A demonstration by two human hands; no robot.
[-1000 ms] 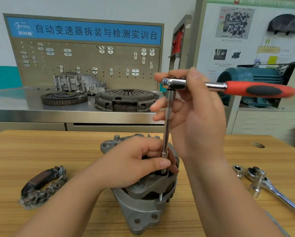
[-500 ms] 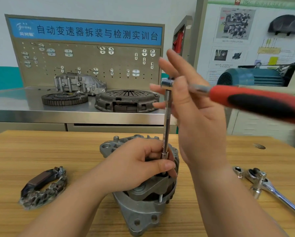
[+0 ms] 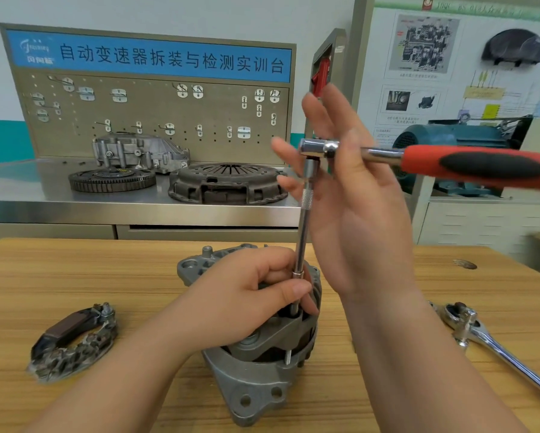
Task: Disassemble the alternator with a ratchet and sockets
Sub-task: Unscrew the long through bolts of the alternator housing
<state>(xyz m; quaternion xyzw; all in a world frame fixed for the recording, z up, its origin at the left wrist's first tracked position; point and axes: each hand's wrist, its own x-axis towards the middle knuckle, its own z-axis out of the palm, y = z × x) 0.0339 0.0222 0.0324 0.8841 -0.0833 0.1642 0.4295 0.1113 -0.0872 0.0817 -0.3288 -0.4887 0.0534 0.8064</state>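
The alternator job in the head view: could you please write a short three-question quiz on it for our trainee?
1. True or false: the red-handled ratchet lies flat on the table.
2. What does the left hand grip? A the lower end of the extension bar; B the red handle; C a loose bolt.
3. Fill in: a second ratchet lies on the table to the ___ of the alternator.
Key: 1 false; 2 A; 3 right.

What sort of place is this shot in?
Probably an automotive training workshop: pegboard bench with an automatic-transmission training sign, clutch cover and flywheel on it, technical posters behind.
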